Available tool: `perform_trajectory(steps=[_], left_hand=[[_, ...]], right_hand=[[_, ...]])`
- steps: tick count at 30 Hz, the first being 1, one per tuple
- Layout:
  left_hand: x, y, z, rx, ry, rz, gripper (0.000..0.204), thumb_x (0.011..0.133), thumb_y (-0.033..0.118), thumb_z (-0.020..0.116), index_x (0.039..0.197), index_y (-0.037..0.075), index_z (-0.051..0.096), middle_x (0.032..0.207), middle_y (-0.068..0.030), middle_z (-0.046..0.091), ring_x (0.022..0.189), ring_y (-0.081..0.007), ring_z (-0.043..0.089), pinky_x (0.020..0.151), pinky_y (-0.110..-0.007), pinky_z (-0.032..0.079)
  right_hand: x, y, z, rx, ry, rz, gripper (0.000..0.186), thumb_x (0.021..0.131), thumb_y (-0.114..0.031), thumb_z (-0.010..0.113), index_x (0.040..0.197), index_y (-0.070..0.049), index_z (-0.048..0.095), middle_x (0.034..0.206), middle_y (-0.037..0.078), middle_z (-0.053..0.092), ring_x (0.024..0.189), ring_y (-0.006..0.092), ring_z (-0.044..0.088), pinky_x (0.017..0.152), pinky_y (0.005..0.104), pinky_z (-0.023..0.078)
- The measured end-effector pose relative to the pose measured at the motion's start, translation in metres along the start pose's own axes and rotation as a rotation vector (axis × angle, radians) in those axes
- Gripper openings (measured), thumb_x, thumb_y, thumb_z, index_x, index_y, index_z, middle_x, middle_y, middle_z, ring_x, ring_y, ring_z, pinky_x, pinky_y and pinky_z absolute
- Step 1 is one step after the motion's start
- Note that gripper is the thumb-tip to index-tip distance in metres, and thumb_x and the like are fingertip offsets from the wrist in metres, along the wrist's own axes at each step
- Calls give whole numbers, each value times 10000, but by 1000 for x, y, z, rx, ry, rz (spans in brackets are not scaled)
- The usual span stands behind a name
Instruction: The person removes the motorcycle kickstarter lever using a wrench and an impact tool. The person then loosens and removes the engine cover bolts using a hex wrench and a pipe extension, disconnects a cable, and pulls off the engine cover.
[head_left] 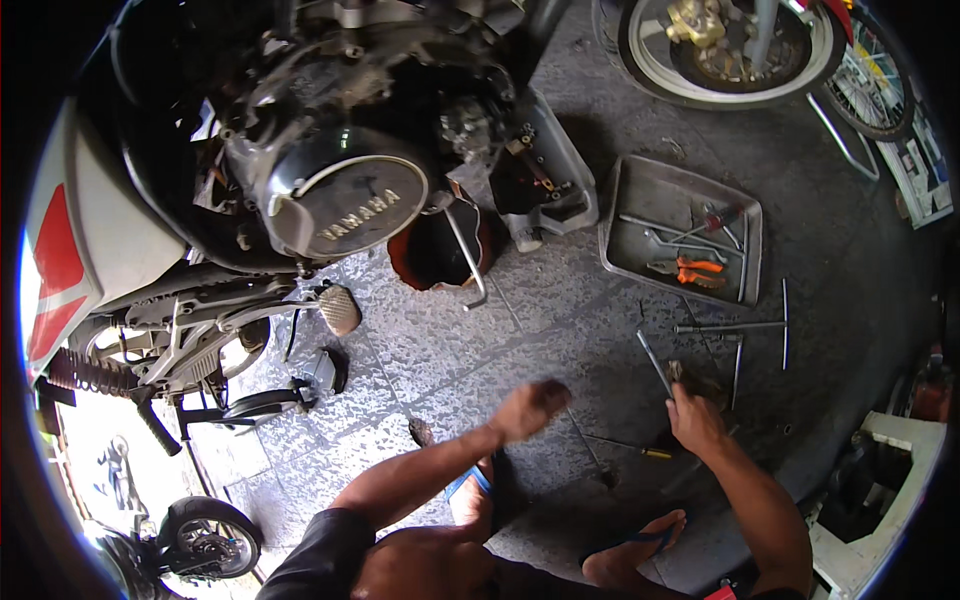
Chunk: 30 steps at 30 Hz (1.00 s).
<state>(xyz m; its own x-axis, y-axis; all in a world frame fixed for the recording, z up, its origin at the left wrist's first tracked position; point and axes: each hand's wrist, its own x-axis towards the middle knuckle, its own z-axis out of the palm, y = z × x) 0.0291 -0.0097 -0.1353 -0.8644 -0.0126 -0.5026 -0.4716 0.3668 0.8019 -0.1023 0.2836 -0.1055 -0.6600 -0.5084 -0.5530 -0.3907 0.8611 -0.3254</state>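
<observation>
A motorcycle with a white-and-red body panel and a dark, rounded engine cover (pixel 350 215) fills the upper left, above a floor of mottled grey tiles (pixel 450 355). At the upper right stands a spoked-free, pale-rimmed wheel with a black tyre (pixel 640 62). Below it lies a shallow rectangular grey metal tray (pixel 625 243) with tools inside. Between tray and engine sits a grey plastic tub (pixel 577 195) holding small metal parts, and just beside that a round, brown-walled container with a dark inside (pixel 403 262).

The two hands are well apart over the tiles. The left hand (pixel 528 412) hangs near the middle, its fingers curled; they are dark and blurred, so I cannot tell whether they hold anything. The right hand (pixel 697 422) is closed on the lower end of a straight silver metal rod (pixel 654 361), which slants up and left just short of a long silver T-handled wrench (pixel 735 326).

Orange-handled pliers (pixel 702 265) lie in the tray; a yellow-handled screwdriver (pixel 655 453) rests on the floor between the hands.
</observation>
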Motion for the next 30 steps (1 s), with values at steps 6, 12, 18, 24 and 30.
perform_trajectory(steps=[6, 12, 18, 24, 30], left_hand=[[-2, -44, 81, 122, -294, 285, 421, 890, 316, 579, 1215, 49, 592, 1083, -226, 653, 1022, -387, 626, 860, -431, 504], [-16, 16, 12, -226, -564, 316, 639, 870, 318, 616, 1398, 16, 419, 1354, -227, 510, 1226, -364, 521, 1010, -424, 431], [-116, 45, -85, 108, -121, 400, 885, 805, 376, 743, 1422, -61, 281, 1359, -275, 432, 1237, -338, 469, 1052, -412, 368], [-191, 35, -138, -399, 748, 502, 440, 823, 334, 722, 1031, -5, 533, 938, -134, 586, 846, -244, 588, 768, -378, 469], [-292, 50, -193, -737, 1346, 367, 365, 1023, 380, 442, 868, 64, 541, 685, -20, 525, 533, -94, 469, 461, -237, 374]], right_hand=[[-16, -13, -55, 11, 319, 1, 208, 958, -168, 484, 1045, 1, 568, 818, 232, 634, 759, 425, 627, 660, 494, 483], [-41, -133, -88, 1492, 470, 36, 205, 1021, -309, 427, 1001, -112, 479, 690, 31, 498, 582, 162, 516, 569, 339, 488], [-41, -262, -101, 2000, 747, -296, 242, 1002, -380, 473, 1040, -141, 471, 786, 53, 531, 676, 199, 548, 705, 457, 539], [-69, -379, -78, 2224, 382, -654, 237, 1026, -304, 422, 1084, -84, 489, 905, 106, 595, 909, 252, 622, 816, 501, 532], [-53, -395, -69, 2317, 68, -582, 298, 1014, -286, 457, 1132, -24, 536, 1045, 174, 639, 960, 292, 632, 863, 441, 514]])
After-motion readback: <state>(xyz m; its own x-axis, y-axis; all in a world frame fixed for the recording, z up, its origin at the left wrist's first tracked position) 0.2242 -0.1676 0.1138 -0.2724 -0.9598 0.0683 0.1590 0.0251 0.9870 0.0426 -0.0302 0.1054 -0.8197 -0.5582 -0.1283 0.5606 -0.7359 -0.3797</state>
